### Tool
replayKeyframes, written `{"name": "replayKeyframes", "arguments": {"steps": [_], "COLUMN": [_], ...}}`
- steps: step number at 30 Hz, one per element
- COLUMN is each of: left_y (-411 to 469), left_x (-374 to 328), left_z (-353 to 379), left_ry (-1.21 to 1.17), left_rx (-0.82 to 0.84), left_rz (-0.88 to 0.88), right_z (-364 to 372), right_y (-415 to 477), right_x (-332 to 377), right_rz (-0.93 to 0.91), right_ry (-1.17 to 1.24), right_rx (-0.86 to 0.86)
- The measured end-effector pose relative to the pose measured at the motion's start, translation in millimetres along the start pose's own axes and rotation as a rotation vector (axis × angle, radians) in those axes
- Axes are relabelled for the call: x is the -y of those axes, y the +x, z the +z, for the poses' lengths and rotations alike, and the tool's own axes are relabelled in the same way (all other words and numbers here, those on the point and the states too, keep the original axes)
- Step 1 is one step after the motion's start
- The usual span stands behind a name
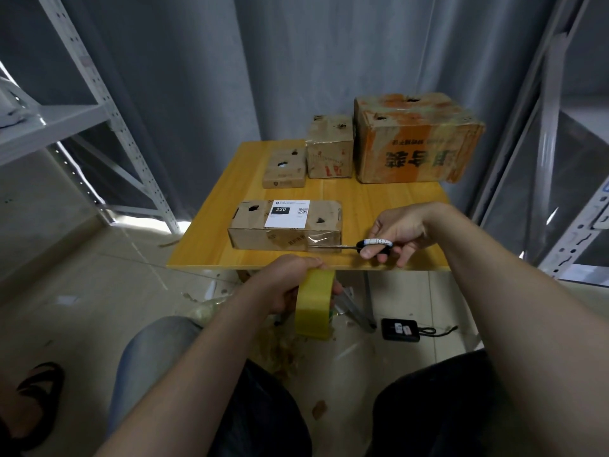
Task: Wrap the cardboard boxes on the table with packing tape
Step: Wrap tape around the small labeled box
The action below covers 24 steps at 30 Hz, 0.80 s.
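- The left hand (pixel 290 286) is clamped around a yellow roll of packing tape (pixel 314 305), holding it upright just below the near edge of the yellow wooden counter (pixel 379 199).
- The right hand (pixel 400 230) has its fingers curled through the black handles of a pair of steel scissors (pixel 364 243).
- The blades point to the left of that hand, with their tips at the lower right corner of a long brown cardboard box with a white label (pixel 285 225).
- Beyond both hands, three more worn cardboard boxes (pixel 329 150) stand in a row.
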<state>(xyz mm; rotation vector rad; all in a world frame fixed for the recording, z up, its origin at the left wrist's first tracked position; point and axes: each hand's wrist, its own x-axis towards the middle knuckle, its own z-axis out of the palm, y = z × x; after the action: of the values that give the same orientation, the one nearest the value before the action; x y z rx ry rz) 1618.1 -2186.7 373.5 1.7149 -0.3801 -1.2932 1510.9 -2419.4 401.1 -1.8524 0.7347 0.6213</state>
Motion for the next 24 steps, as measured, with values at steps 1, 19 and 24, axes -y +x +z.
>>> {"name": "replayKeyframes", "arguments": {"steps": [1,19,24], "left_y": [1,13,18], "left_x": [0,19,27], "left_z": [0,-1,2], "left_ry": [0.001,0.060,0.158], "left_rx": [0.000,0.038,0.064], "left_rz": [-0.003,-0.055,-0.091], "right_z": [0,12,16], "right_y": [1,-22,-31], "right_x": [-1,28,37], "right_rz": [0.004,0.147,0.185], "right_ry": [-0.001,-0.160,-0.223], "right_rx": [-0.001,0.079,0.063]}}
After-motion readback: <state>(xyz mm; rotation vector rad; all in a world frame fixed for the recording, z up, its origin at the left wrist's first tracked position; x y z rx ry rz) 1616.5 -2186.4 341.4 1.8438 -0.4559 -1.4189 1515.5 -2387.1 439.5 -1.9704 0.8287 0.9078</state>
